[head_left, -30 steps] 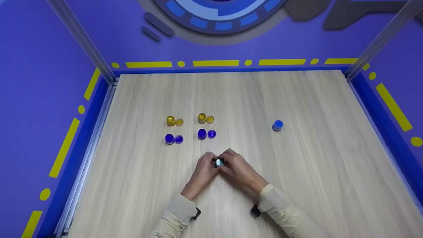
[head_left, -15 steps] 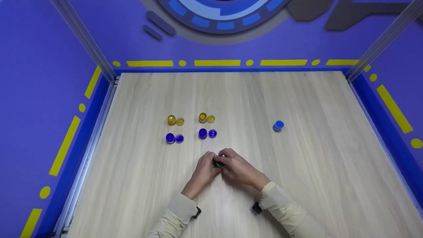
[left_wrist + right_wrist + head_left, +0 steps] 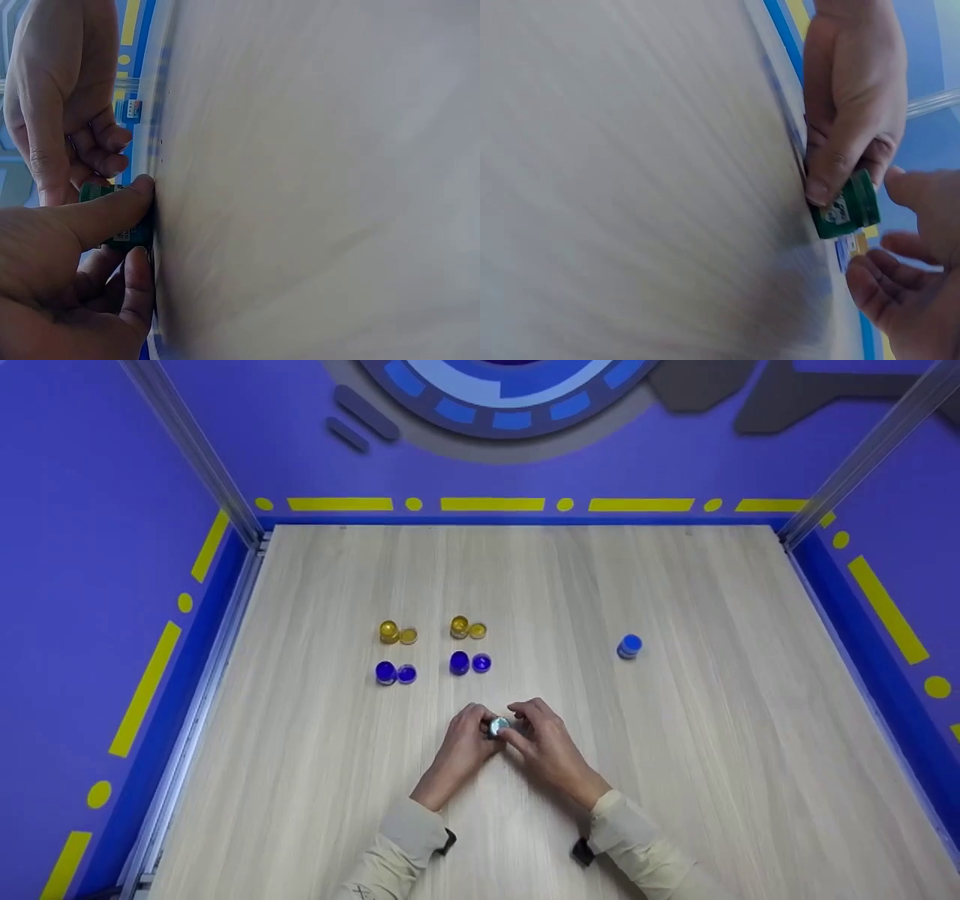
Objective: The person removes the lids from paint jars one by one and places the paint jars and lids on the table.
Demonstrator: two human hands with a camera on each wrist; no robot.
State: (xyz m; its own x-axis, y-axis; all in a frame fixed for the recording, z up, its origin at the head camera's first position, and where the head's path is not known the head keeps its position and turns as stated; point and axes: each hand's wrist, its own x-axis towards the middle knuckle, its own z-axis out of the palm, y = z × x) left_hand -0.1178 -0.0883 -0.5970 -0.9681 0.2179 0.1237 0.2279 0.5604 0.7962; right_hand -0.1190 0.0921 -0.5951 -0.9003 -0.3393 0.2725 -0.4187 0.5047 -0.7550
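A small green jar [image 3: 838, 216] with a pale printed label stands on the wooden table [image 3: 712, 780] near its front middle. My left hand [image 3: 461, 750] grips it low on the body, thumb across the label in the left wrist view. From above, the jar's round top [image 3: 499, 727] shows light and shiny. Around the top's right side hovers my right hand [image 3: 553, 750], thumb and fingers spread; a gap between them and the jar's rim shows in the right wrist view.
Behind the hands stand two yellow jars [image 3: 459, 626] and two purple jars [image 3: 460, 663], each with a matching lid [image 3: 481, 663] beside it. A blue jar [image 3: 630, 646] stands apart at the right. Blue walls [image 3: 75, 547] close in the table's back and sides.
Half a second ago my right hand's fingers covered the jar's top; now they have spread and drawn back to the right, uncovering it. The left hand keeps its hold.
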